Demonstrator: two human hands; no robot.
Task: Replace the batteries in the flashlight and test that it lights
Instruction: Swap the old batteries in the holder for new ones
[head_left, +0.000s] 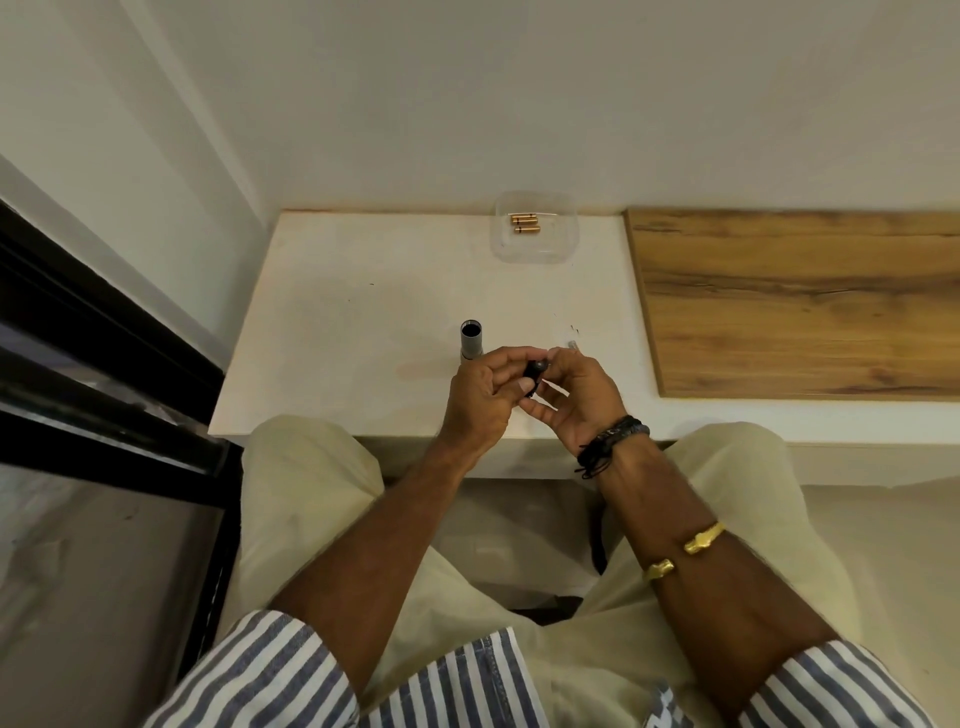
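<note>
The grey flashlight body (470, 343) stands upright on the white table (363, 312), its open dark end facing up. Just in front of it, my left hand (485, 400) and my right hand (571, 395) meet around a small black battery holder (535, 375). Both hands grip it with their fingertips, and most of it is hidden by the fingers. At the back of the table, a clear plastic tray (537, 244) holds three gold batteries (523, 223). A small pale part (572, 344) lies on the table beyond my right hand.
A wooden board (800, 301) covers the table to the right. The wall runs along the back edge. A black-framed glass panel (104, 374) stands at the left. My knees sit under the table's front edge.
</note>
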